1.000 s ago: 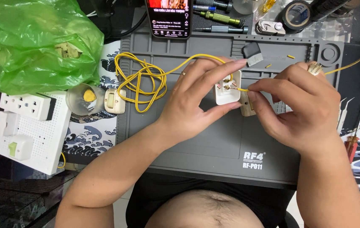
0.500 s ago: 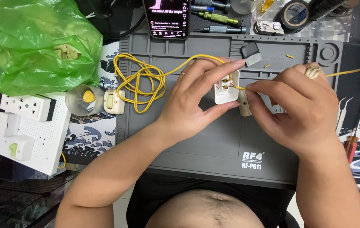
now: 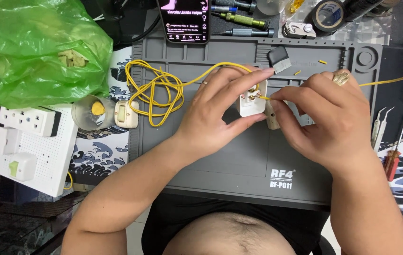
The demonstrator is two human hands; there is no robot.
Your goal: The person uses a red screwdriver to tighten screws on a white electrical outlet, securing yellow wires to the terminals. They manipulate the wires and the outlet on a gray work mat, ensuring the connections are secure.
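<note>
Left hand: we grip a white plug point(image 3: 252, 100) with our left hand point(image 3: 215, 113), above the centre of the grey mat point(image 3: 220, 160) on the worktop.
Right hand: our right hand point(image 3: 326, 120) pinches a yellow wire point(image 3: 265, 98) at the plug's open face.
Wire coil: the wire loops point(image 3: 156, 92) lie near the mat's far left corner.
Far edge: a phone point(image 3: 185, 19) and a tape roll point(image 3: 330, 14) lie past the mat.
Left edge: a green plastic bag point(image 3: 36, 52) sits above a white socket strip point(image 3: 29, 120).
</note>
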